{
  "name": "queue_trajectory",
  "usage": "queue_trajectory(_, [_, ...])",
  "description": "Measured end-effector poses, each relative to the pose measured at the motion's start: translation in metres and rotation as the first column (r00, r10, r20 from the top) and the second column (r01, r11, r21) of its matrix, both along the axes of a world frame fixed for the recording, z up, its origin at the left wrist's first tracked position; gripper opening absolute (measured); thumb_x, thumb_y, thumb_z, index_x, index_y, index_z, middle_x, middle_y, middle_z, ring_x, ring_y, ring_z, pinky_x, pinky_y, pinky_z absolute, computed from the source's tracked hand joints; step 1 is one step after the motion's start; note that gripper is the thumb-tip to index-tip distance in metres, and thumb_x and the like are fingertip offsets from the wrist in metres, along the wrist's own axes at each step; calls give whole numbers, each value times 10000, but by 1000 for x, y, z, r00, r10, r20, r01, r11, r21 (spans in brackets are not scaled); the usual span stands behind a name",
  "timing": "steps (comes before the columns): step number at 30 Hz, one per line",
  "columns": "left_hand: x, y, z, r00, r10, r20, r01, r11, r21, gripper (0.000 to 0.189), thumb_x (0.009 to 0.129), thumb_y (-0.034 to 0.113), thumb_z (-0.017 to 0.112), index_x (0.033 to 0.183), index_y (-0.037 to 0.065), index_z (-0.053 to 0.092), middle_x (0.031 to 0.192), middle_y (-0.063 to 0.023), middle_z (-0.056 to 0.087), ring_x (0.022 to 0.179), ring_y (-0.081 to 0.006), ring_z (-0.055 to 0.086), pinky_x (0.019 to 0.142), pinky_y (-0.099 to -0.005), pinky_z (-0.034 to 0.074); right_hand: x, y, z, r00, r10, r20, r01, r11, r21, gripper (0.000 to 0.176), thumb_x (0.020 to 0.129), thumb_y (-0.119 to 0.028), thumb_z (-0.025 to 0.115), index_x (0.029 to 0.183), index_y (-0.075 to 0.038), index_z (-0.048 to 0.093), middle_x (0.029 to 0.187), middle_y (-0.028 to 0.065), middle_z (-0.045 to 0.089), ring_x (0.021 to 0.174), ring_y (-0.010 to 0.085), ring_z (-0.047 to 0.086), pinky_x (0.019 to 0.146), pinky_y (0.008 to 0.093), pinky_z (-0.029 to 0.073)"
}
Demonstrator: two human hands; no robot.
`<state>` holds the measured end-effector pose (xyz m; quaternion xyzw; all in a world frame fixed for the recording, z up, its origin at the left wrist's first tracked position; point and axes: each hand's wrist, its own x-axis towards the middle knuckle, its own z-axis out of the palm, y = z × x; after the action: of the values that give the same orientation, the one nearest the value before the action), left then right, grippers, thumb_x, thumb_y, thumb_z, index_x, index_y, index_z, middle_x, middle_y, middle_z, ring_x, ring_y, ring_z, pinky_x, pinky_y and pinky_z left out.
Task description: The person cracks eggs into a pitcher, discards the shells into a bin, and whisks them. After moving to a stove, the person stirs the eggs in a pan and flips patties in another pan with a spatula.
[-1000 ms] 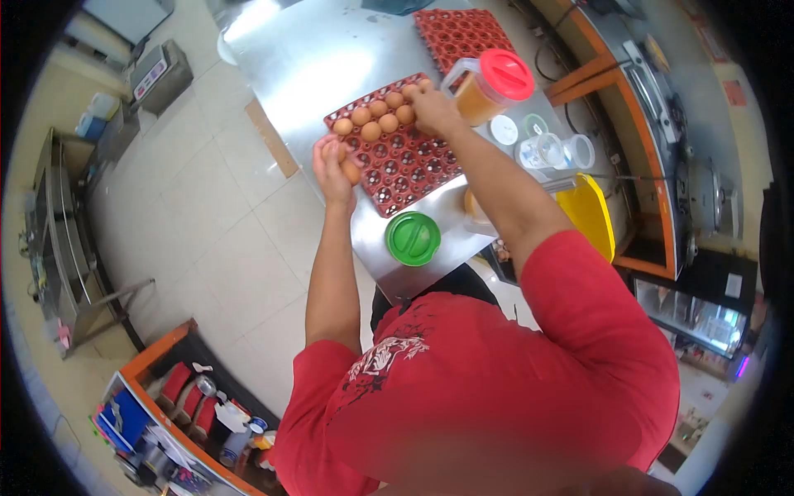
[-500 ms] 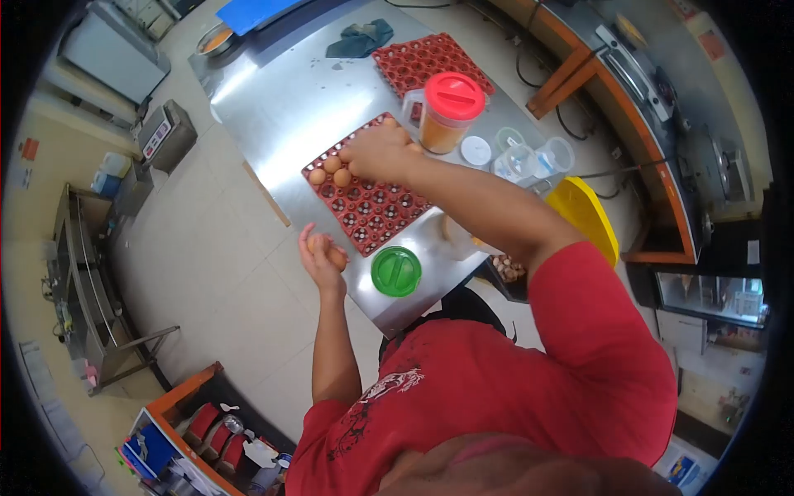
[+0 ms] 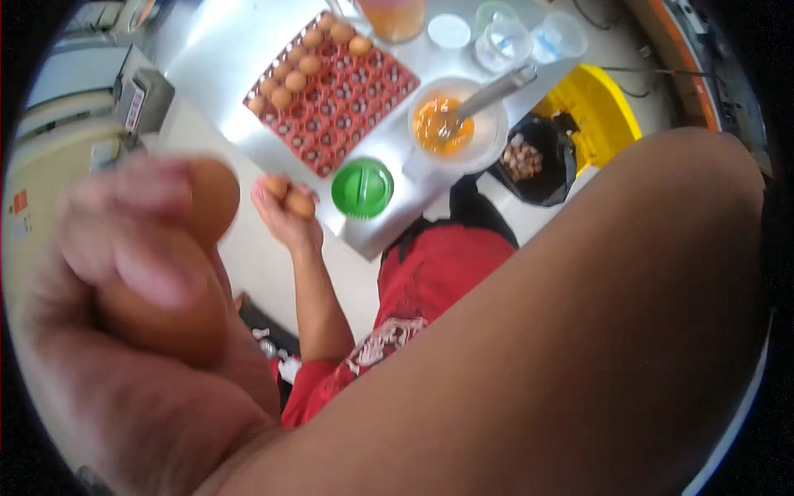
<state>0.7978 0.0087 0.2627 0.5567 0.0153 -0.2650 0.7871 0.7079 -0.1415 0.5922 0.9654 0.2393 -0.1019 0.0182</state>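
Close to the camera, my right hand point(image 3: 124, 372) is curled around brown eggs point(image 3: 165, 318); two show between its fingers, slightly blurred. My left hand point(image 3: 287, 227) is palm up beside the table corner, its fingers cupping two brown eggs point(image 3: 300, 204). Past it lies a red plastic egg tray point(image 3: 347, 124), with several brown eggs point(image 3: 295, 81) along its far-left side and bare cups nearer me. To the tray's right, a clear jug point(image 3: 496, 136) contains cracked eggs with orange yolks point(image 3: 442, 124) and a metal-handled utensil point(image 3: 500, 89).
A green lid point(image 3: 362, 188) lies by the steel table's point(image 3: 372, 236) near corner. Behind are a white lid point(image 3: 449, 31), clear plastic cups point(image 3: 503, 43) and part of a filled jug point(image 3: 393, 18). Eggshells point(image 3: 523, 159) sit in a black-lined bin beside a yellow container point(image 3: 616, 107).
My right hand has left the egg tray with eggs in it and risen close to the camera. The view has shifted, showing the jug of cracked eggs. My left hand still cups its eggs.
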Motion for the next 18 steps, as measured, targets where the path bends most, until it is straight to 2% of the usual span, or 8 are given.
queue_trajectory(5, [-31,5,22,986,44,162,-61,993,100,373,1143,447,489,1309,113,511,1050,-111,624,730,-235,635,604,-373,538,-42,-50,12,983,-172,67,144,939,312,266,941,-201,743,1138,-26,712,986,53,751,844,196,732,751,335,566])
queue_trajectory(8, [-48,-14,28,931,24,364,-87,984,158,394,1134,432,535,1308,81,497,982,-139,604,668,-234,618,539,-349,518,-70,-99,1,925,-376,-53,337,751,568,281,953,-207,739,1155,-17,695,1001,51,745,846,183,725,761,322,562])
queue_trajectory(10, [-54,-29,55,953,24,304,-43,997,57,432,1147,480,478,1317,83,484,953,-137,590,686,-234,619,547,-347,526,-97,-134,-34,808,-514,-289,526,406,748,292,962,-212,736,1167,-11,683,1011,49,742,847,174,719,767,314,559])
queue_trajectory(12, [-58,-36,71,967,-18,254,34,998,-57,439,1155,501,450,1331,100,483,941,-129,577,724,-233,619,564,-348,536,-130,-148,-82,687,-462,-560,581,-112,806,318,993,-216,708,1239,-20,658,1043,77,721,862,135,700,733,285,560])
queue_trajectory(13, [-56,-37,74,968,-64,245,95,988,-120,426,1155,498,451,1340,116,489,945,-121,570,754,-233,618,578,-351,541,-148,-154,-101,597,-297,-746,613,-431,662,347,1016,-293,744,1226,-29,664,1031,51,727,766,91,649,655,263,527])
queue_trajectory(15, [-59,-47,82,967,-95,235,131,981,-143,471,1160,540,387,1319,106,477,922,-109,545,722,-229,602,560,-349,530,-183,-154,-142,663,-202,-721,485,-617,620,408,999,-223,765,1325,-49,593,1040,59,729,797,69,651,661,226,520])
queue_trajectory(17, [-62,-63,89,958,-130,256,167,977,-129,486,1161,550,364,1309,100,472,925,-113,544,700,-228,596,555,-347,528,-204,-149,-154,585,-289,-758,497,-611,616,525,949,-115,806,1388,-46,525,1077,64,721,914,89,683,764,232,554])
queue_trajectory(18, [-65,-73,98,945,-156,286,194,975,-108,403,1160,469,450,1316,97,436,963,-130,575,677,-230,611,542,-338,524,-206,-140,-161,579,-398,-712,446,-576,685,556,919,-62,817,1388,-43,520,1123,75,716,979,116,692,831,261,566])
